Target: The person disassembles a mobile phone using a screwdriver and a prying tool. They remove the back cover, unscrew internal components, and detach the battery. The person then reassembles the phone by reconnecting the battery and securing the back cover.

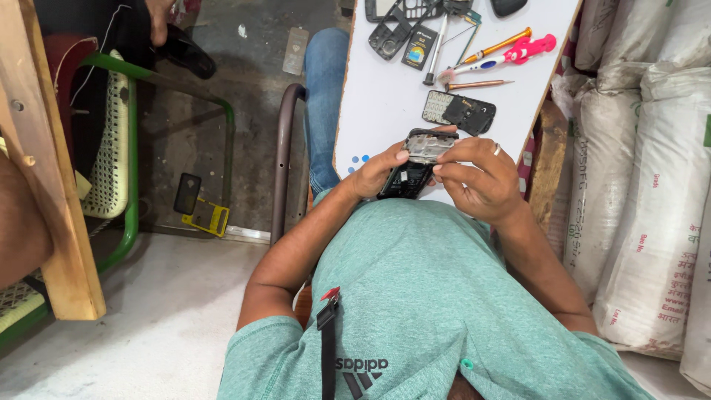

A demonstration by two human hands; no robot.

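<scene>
Black plastic, the opened small mobile phone body (415, 164) sits pinched between the fingers of both hands: the left hand (375, 175) cradles its lower end, and the right hand (481, 178) closes on its top, steadying it above the white counter (385, 104) beside scattered parts and an orange-handled screwdriver (496, 46).

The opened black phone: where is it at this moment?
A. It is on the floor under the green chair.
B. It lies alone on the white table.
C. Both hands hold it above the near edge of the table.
C: the left hand and the right hand both grip the opened black phone over the near edge of the white table.
</scene>
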